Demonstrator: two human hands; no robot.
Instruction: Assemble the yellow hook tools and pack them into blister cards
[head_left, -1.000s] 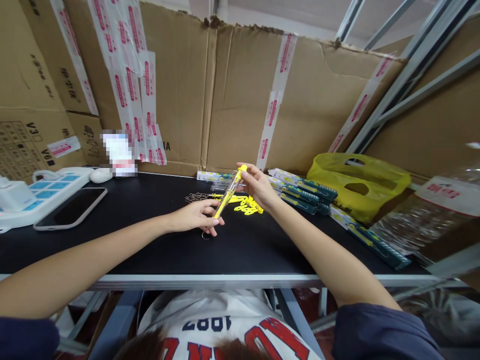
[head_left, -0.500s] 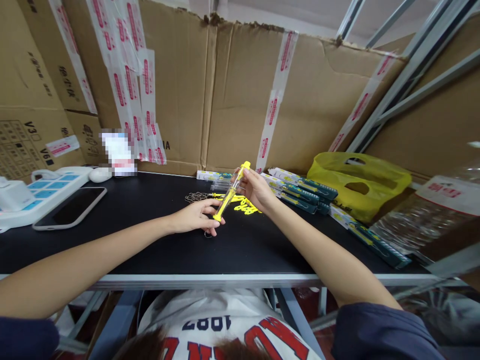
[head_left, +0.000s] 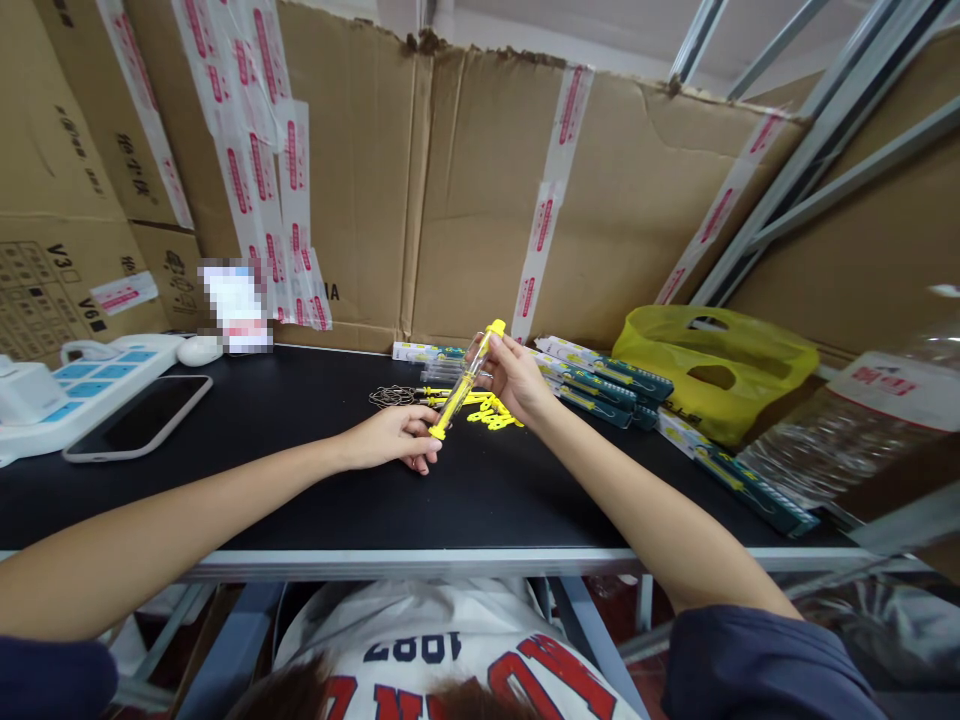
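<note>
A slim clear plastic tube (head_left: pixel 466 384) with a yellow cap at its top and a yellow flange at its bottom is held tilted above the black table. My left hand (head_left: pixel 401 437) pinches it near the lower yellow end. The upper part is gripped by my right hand (head_left: pixel 513 377), with fingertips just under the cap. A yellow part shows inside the tube. Behind my hands lie several small yellow plastic pieces (head_left: pixel 495 414), thin metal wire loops (head_left: pixel 391 396) and clear tubes (head_left: pixel 442 369), partly hidden by my hands.
Several green-and-white boxes (head_left: pixel 596 388) lie at the back right, another box (head_left: pixel 739 475) nearer. A yellow plastic bag (head_left: pixel 720 365) and a large clear bottle (head_left: pixel 832 430) stand at the right. On the left are a phone (head_left: pixel 142 420) and a power strip (head_left: pixel 97 378). Cardboard (head_left: pixel 480 200) walls the back.
The tube and both hands have shifted very slightly to the right. The fingers of my left hand have drawn in, and a thin wire curve below them no longer shows.
</note>
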